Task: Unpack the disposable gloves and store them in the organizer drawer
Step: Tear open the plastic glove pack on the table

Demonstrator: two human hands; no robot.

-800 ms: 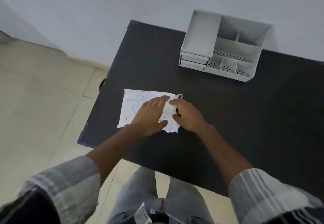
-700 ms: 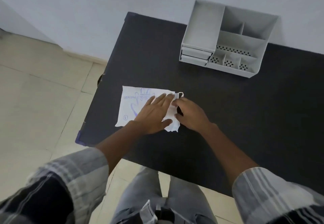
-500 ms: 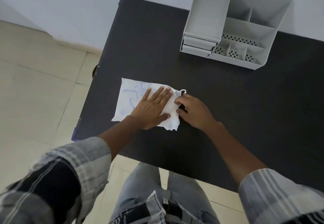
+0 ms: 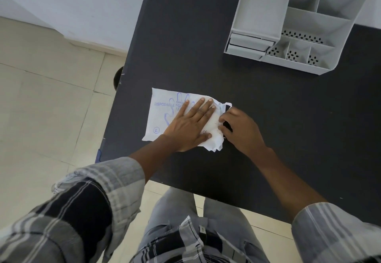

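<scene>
Gloves are not out yet: their white packet (image 4: 165,116) lies flat on the black table (image 4: 268,118) under our left hand (image 4: 190,126), which stays spread and pressing. Over the last moment our right hand (image 4: 241,130) has kept working the torn end just beside that palm, fingertips (image 4: 221,121) pinched on the plastic. We judge extraction comes next; the organizer (image 4: 257,11), drawers closed, sits well beyond.
</scene>
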